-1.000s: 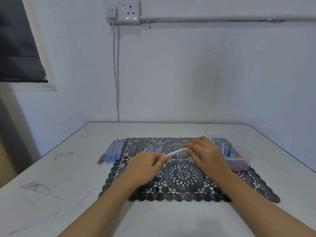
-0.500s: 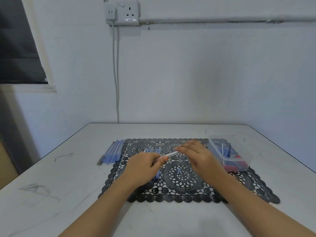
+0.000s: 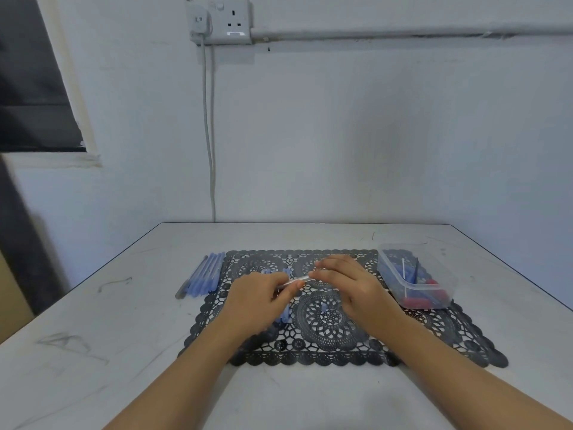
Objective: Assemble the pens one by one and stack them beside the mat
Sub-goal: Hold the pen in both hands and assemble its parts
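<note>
At mid-frame we hold a clear pen (image 3: 294, 280) over the black mat (image 3: 328, 346). Our left hand (image 3: 254, 302) curls round its lower end and our right hand (image 3: 347, 283) pinches its upper end. Blue pens (image 3: 204, 277) lie just left of the mat on the table (image 3: 124, 336).

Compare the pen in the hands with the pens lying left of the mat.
The held pen looks clear, the stacked pens blue. The held pen is pinched over the mat by left hand and right hand; the stacked pens lie on the table. Both are slender.
</note>
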Demonstrator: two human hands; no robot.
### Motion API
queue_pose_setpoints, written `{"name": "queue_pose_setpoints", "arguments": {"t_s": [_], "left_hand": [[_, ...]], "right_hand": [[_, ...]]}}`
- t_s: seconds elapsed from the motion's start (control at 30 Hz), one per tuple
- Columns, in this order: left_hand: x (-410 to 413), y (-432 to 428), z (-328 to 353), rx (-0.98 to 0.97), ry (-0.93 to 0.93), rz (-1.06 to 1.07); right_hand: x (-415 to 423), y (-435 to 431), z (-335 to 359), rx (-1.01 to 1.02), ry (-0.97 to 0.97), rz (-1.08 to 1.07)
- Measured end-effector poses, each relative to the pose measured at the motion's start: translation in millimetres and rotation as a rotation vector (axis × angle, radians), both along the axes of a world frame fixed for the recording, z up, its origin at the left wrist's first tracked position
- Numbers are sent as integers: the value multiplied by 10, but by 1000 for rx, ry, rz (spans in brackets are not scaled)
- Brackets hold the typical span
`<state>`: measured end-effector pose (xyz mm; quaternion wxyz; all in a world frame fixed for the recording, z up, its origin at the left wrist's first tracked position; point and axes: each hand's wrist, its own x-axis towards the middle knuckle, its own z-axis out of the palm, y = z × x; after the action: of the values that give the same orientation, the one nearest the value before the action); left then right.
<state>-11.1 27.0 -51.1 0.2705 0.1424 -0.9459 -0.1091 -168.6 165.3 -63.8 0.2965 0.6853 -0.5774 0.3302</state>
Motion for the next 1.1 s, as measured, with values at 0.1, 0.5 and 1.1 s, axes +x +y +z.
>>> {"name": "queue_pose_setpoints", "arguments": {"t_s": [0.1, 0.5, 1.1], "left_hand": [[5, -15, 8, -16, -14, 16], [23, -214, 22, -23, 46, 107], [65, -483, -44, 57, 98, 261]], "right_hand": [[14, 5, 2, 0, -83, 14], [-17, 48, -3, 30, -245, -86], [52, 24, 6, 688, -221, -230]]}}
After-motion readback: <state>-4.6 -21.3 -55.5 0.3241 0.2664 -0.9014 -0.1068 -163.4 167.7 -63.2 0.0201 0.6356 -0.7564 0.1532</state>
